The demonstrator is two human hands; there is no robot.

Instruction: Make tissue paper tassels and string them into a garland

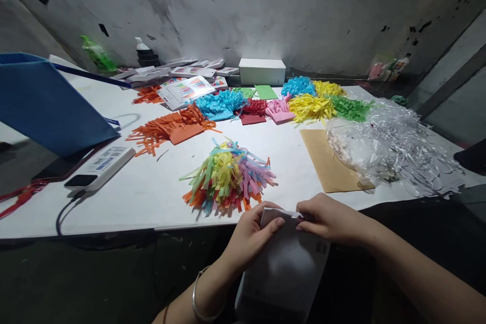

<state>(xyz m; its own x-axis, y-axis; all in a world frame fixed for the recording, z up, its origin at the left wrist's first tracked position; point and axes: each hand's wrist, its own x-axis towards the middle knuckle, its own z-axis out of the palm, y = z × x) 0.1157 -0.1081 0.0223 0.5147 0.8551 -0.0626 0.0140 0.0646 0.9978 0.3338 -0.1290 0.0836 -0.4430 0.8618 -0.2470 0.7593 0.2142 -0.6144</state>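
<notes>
Just past the table's front edge, I hold a white flat box with its top end up. My left hand grips its upper left side, with the thumb lying on the front face. At the top right corner, the fingers of my right hand pinch the edge, where a flap seems to stand a little raised. A small dark mark shows on the box's right side. Beyond my hands, a multicoloured bundle of paper tassels lies on the white-covered table.
Orange, blue, red, pink, yellow and green fringed paper lies farther back. Printed flat boxes and a white carton stand by the wall. A brown envelope and clear plastic bags are right; a blue bin and power bank left.
</notes>
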